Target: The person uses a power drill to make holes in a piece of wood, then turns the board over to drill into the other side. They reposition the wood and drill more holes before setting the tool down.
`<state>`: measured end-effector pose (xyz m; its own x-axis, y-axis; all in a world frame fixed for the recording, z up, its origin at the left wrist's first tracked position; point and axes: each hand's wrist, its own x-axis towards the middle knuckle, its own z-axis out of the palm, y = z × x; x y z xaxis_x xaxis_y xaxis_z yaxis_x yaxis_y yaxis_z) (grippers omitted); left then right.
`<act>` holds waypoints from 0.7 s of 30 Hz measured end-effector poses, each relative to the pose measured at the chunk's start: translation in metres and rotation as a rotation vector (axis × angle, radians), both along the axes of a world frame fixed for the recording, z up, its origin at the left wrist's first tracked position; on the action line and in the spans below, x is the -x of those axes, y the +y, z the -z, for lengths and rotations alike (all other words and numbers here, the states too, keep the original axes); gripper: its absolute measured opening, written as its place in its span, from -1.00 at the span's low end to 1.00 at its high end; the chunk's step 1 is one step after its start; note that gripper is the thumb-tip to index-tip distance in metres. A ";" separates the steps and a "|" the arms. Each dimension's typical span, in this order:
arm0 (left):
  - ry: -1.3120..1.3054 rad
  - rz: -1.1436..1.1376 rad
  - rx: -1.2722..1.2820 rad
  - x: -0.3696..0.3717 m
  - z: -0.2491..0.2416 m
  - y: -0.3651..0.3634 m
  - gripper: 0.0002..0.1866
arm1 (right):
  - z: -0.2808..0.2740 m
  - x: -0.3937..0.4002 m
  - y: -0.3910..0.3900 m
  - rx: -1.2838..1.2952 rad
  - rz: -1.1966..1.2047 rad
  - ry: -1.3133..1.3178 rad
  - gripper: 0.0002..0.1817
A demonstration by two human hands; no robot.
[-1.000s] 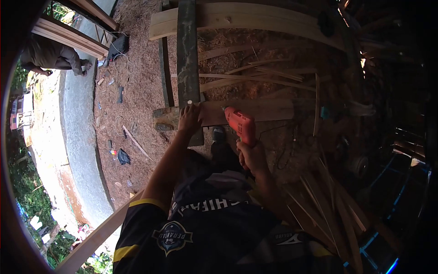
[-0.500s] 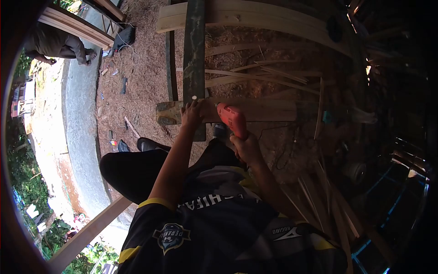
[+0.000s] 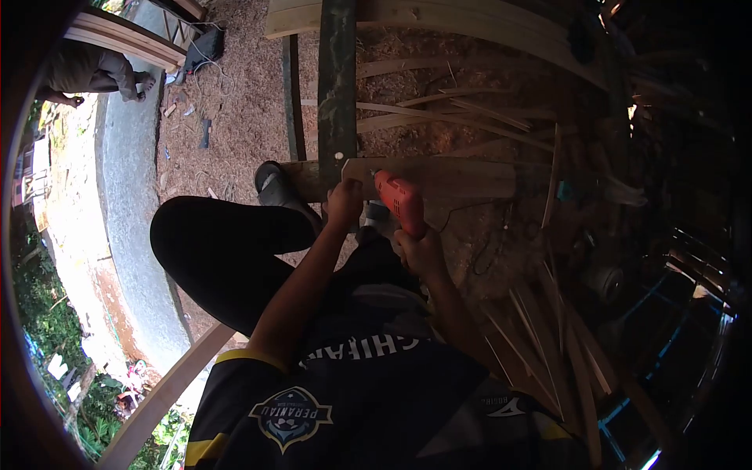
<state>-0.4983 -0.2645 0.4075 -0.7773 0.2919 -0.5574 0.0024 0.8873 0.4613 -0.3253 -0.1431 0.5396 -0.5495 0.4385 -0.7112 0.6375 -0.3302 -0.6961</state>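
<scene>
My right hand (image 3: 421, 252) is wrapped round the handle of a red power drill (image 3: 402, 205), whose nose points up toward a wooden board (image 3: 462, 178). My left hand (image 3: 345, 204) is closed on the near edge of that board at its left end. Just left of the hand, a dark upright-running beam (image 3: 338, 86) crosses beneath, with a small white round spot on it. My shoe (image 3: 276, 188) rests against a weathered timber (image 3: 307, 178) beside the board. The drill's tip is too small to make out against the wood.
Thin wood strips (image 3: 454, 117) lie on the shavings-covered ground, and more lengths (image 3: 540, 337) lean at the lower right. A long plank (image 3: 439, 16) spans the top. Another person's hand (image 3: 141, 82) shows at the upper left near a concrete strip (image 3: 137, 196).
My left hand has moved slightly right and down, from flat on the wood to a closed grip on the board. My left leg and shoe have come forward to the timber. The drill stays in my right hand.
</scene>
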 end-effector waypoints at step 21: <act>0.245 -0.037 -0.705 0.000 -0.094 0.033 -0.60 | -0.018 0.027 -0.013 0.008 0.036 -0.177 -0.68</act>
<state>-0.4984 -0.2316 0.5015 -0.8716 0.4869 -0.0570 0.1542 0.3827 0.9109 -0.3521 -0.1557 0.5576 -0.3998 0.4496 -0.7987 0.7372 -0.3601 -0.5717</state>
